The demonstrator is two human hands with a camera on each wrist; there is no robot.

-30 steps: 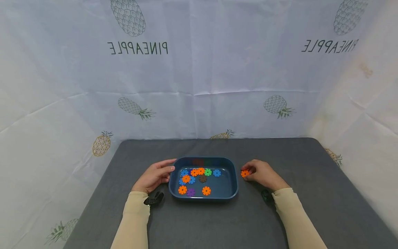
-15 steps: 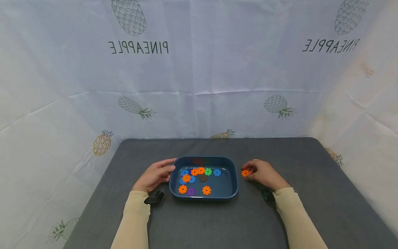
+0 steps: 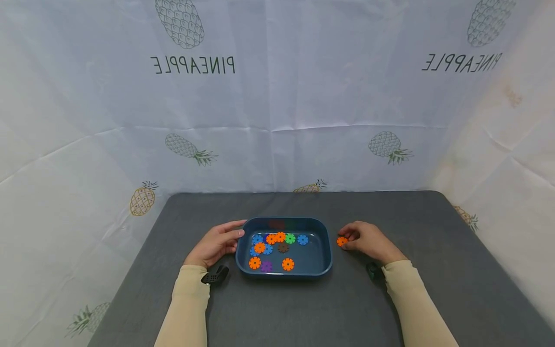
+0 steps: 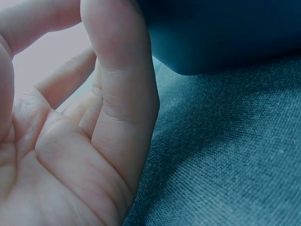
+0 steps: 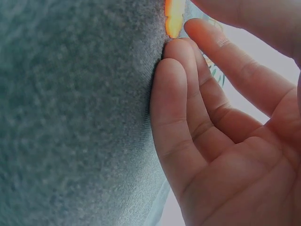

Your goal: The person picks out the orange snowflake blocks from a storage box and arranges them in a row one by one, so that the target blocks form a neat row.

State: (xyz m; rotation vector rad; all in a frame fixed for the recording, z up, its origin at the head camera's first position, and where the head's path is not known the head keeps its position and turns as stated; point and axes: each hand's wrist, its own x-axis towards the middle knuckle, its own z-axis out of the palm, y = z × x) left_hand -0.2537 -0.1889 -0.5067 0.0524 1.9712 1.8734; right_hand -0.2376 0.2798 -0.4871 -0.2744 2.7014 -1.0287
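The left hand (image 3: 215,244) grips a blue tray (image 3: 310,261) already holding notched discs (image 3: 288,264); the right hand (image 3: 367,242) pinches an orange disc (image 3: 341,241) not yet inside.

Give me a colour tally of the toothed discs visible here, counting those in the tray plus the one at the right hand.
Orange discs: 6 (5 in the tray, 1 pinched by the right hand)
Blue discs: 4
Green disc: 1
Brown disc: 1
Purple disc: 1
Partly covered dark disc, blue or purple unclear: 1
Total visible: 14
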